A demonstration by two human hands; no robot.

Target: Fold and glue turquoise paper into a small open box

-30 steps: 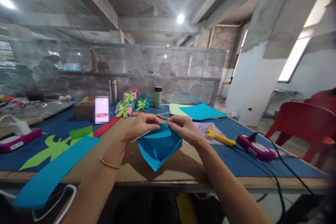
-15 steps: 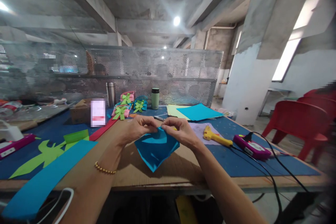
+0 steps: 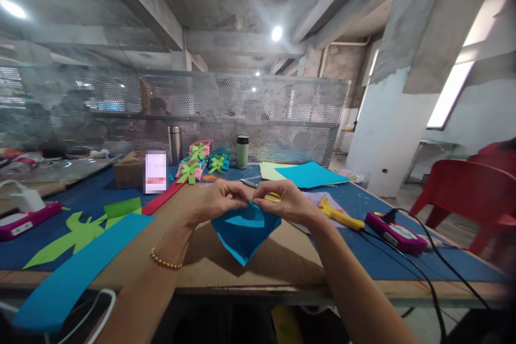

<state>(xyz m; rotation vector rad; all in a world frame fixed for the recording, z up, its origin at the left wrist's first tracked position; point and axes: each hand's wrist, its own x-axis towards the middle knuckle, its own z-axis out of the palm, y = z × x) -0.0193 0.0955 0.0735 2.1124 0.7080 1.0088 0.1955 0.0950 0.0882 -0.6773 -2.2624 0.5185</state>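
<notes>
A folded blue sheet (image 3: 245,235), paper or felt, hangs between my hands above a brown cardboard (image 3: 189,269), one corner pointing down toward me. My left hand (image 3: 217,201), below which a gold bead bracelet circles the wrist, pinches its top edge near the middle. Close beside it, my right hand (image 3: 282,199) pinches the same edge, fingertips nearly meeting the left ones. The fingers hide the exact spot they grip. Behind my right hand shows part of a yellow-handled tool (image 3: 273,197), possibly scissors.
To the right lie a yellow glue gun (image 3: 341,216) and a purple power strip (image 3: 395,234) with black cords. Blue strip (image 3: 84,271) and green cutouts (image 3: 76,236) lie left. Behind are small bow-topped pieces (image 3: 191,170), a green bottle (image 3: 242,153), a steel flask (image 3: 174,145) and blue sheet stock (image 3: 312,173).
The whole view has shifted slightly, moving the scene to the right. Both hands still pinch the blue sheet's top edge, with little change in its shape.
</notes>
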